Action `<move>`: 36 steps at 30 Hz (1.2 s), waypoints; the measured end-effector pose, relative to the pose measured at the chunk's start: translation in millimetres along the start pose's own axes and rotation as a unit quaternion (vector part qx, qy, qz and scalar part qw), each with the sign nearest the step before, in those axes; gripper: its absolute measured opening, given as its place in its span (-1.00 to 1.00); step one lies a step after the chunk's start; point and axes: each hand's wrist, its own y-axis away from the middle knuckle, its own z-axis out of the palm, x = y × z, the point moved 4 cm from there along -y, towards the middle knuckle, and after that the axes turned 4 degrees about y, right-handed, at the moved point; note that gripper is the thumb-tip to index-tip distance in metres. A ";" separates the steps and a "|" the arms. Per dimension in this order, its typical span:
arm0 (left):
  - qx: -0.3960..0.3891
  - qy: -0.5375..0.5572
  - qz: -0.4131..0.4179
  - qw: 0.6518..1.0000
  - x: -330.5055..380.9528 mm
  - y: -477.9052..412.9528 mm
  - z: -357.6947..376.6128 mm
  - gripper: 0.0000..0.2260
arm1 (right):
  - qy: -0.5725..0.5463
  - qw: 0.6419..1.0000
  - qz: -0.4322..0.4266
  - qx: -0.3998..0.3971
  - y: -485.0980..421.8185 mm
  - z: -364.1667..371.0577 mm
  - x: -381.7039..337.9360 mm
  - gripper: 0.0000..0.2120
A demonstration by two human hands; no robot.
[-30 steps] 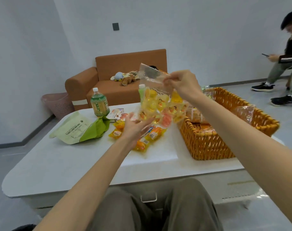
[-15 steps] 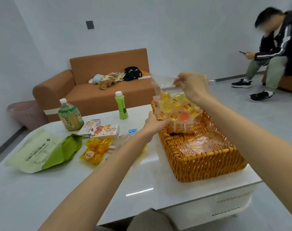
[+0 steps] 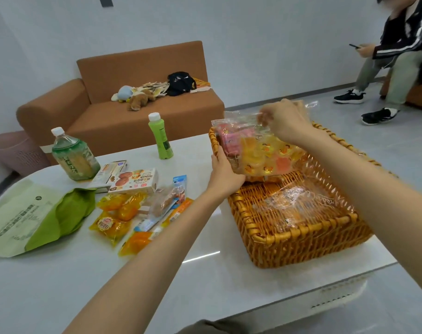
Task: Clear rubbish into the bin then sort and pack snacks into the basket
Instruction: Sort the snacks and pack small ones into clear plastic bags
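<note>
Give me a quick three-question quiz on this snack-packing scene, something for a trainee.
1. True or false: the left hand and right hand both hold the jelly bag over the basket.
2. Which stands nearest the basket? A) green bottle B) tea bottle C) paper bag
3. Fill in: the cookie box lies on the ____.
Key: 1 true; 2 A; 3 table.

2 hands show, the left hand (image 3: 223, 174) and the right hand (image 3: 284, 121), with 1 snack bag (image 3: 260, 150) between them and 1 basket (image 3: 289, 239) beneath. Left of the left hand: 2 bottles (image 3: 72, 155), 2 boxes (image 3: 132, 180), 1 paper bag (image 3: 24, 213), at least 3 yellow packets (image 3: 108, 225).
</note>
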 end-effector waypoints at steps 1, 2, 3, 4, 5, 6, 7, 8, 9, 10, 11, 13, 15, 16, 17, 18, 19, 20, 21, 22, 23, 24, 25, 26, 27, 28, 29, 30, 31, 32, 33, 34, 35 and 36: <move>-0.006 -0.010 -0.010 1.000 -2.1 -2.0 2.2 0.00 | 0.018 0.999 -0.010 -0.025 0.9 5.9 -2.8 -0.75; -0.010 -0.013 -0.015 1.000 -4.2 -3.9 3.8 0.01 | 0.028 0.999 -0.015 -0.043 3.3 11.9 -5.5 -0.76; -0.007 -0.010 -0.017 1.000 -5.2 -5.4 4.2 0.01 | 0.027 0.998 -0.017 -0.056 6.0 19.2 -7.7 -0.75; -0.001 -0.010 -0.017 1.000 -6.1 -5.9 5.0 0.02 | 0.017 0.998 -0.019 -0.063 8.0 27.6 -9.9 -0.75; 0.005 -0.015 -0.014 1.000 -5.6 -5.6 5.2 0.01 | 0.007 0.998 -0.022 -0.065 10.0 36.0 -12.8 -0.74; 0.011 -0.022 -0.014 1.000 -4.9 -5.0 5.4 -0.01 | 0.000 0.997 -0.027 -0.066 11.2 44.8 -15.9 -0.73; 0.017 -0.028 -0.016 0.999 -4.8 -5.1 5.6 -0.03 | -0.001 0.997 -0.033 -0.066 12.7 52.3 -19.0 -0.72; 0.021 -0.032 -0.021 0.999 -4.7 -5.2 5.6 -0.05 | 0.000 0.997 -0.037 -0.064 14.2 58.9 -21.2 -0.73; 0.023 -0.036 -0.025 0.999 -5.3 -5.5 6.0 -0.07 | 0.009 0.997 -0.042 -0.062 16.0 64.0 -22.5 -0.76; 0.025 -0.040 -0.029 0.998 -5.8 -5.5 6.2 -0.09 | 0.029 0.997 -0.048 -0.058 17.8 67.7 -22.6 -0.80; 0.027 -0.041 -0.032 0.998 -5.8 -5.0 6.0 -0.11 | 0.057 0.996 -0.052 -0.043 19.4 69.7 -21.6 -0.85; 0.029 -0.032 -0.041 0.998 -6.3 -3.9 5.9 -0.14 | 0.114 0.991 -0.060 0.026 22.4 68.1 -19.4 -0.80; 0.032 -0.024 -0.049 0.998 -6.1 -2.8 5.6 -0.16 | 0.139 0.983 -0.076 0.096 25.5 59.9 -20.1 -0.71; 0.036 -0.022 -0.050 0.998 -6.0 -2.6 5.6 -0.17 | 0.134 0.980 -0.091 0.111 27.8 56.5 -21.7 -0.71; 0.038 -0.021 -0.047 0.998 -5.6 -2.3 5.6 -0.17 | 0.129 0.982 -0.105 0.094 30.6 55.8 -22.2 -0.74; 0.038 -0.020 -0.044 0.998 -5.1 -1.8 5.7 -0.17 | 0.123 0.984 -0.110 0.068 33.2 57.4 -21.0 -0.80; 0.038 -0.021 -0.041 0.998 -5.1 -1.9 5.9 -0.17 | 0.114 0.988 -0.102 0.023 36.4 60.5 -19.5 -0.85; 0.038 -0.022 -0.040 0.998 -5.1 -2.0 5.9 -0.17 | 0.096 0.991 -0.095 -0.013 40.0 64.1 -18.0 -0.84; 0.038 -0.024 -0.040 0.998 -5.3 -2.1 6.0 -0.17 | 0.074 0.993 -0.088 -0.039 43.6 67.4 -16.4 -0.77; 0.038 -0.025 -0.039 0.998 -5.3 -1.9 6.0 -0.16 | 0.058 0.993 -0.081 -0.065 45.6 71.8 -14.9 -0.65; 0.038 -0.024 -0.038 0.998 -5.2 -1.9 6.0 -0.15 | 0.051 0.991 -0.077 -0.096 46.7 75.8 -14.8 -0.52; 0.038 -0.023 -0.037 0.998 -5.2 -1.9 6.1 -0.14 | 0.047 0.988 -0.076 -0.126 46.3 80.3 -14.5 -0.41; 0.038 -0.022 -0.038 0.998 -5.5 -1.9 6.2 -0.13 | 0.034 0.985 -0.077 -0.151 45.6 84.2 -13.5 -0.35; 0.036 -0.024 -0.041 0.998 -5.6 -1.8 6.2 -0.13 | 0.015 0.982 -0.076 -0.173 45.2 87.5 -11.4 -0.32; 0.036 -0.026 -0.042 0.998 -5.6 -1.9 6.2 -0.13 | -0.004 0.979 -0.075 -0.190 45.5 89.7 -8.8 -0.31; 0.035 -0.029 -0.043 0.998 -5.4 -1.8 6.2 -0.13 | -0.015 0.976 -0.078 -0.204 46.4 91.5 -5.9 -0.31; 0.036 -0.029 -0.042 0.998 -5.2 -1.6 6.3 -0.13 | -0.015 0.973 -0.081 -0.215 47.7 92.4 -3.9 -0.31; 0.036 -0.033 -0.041 0.998 -4.5 -0.6 6.0 -0.13 | -0.009 0.971 -0.082 -0.226 49.8 92.2 -2.9 -0.30; 0.037 -0.043 -0.040 0.998 -3.4 1.0 5.5 -0.13 | -0.005 0.969 -0.081 -0.233 52.0 90.6 -2.8 -0.30; 0.037 -0.062 -0.037 0.997 -1.1 3.9 4.9 -0.14 | -0.008 0.970 -0.078 -0.232 53.4 86.9 -2.2 -0.32; 0.038 -0.087 -0.031 0.995 2.0 7.3 4.0 -0.16 | -0.020 0.974 -0.073 -0.216 54.2 79.6 -1.2 -0.38; 0.045 -0.115 -0.016 0.992 5.8 10.7 2.7 -0.19 | -0.037 0.980 -0.061 -0.188 54.1 70.2 1.2 -0.49; 0.057 -0.140 0.008 0.988 10.5 14.4 0.7 -0.24 | -0.057 0.985 -0.051 -0.153 54.9 59.4 4.2 -0.62; 0.072 -0.164 0.037 0.983 14.8 17.4 -0.4 -0.30 | -0.066 0.989 -0.040 -0.123 57.0 49.2 8.3 -0.73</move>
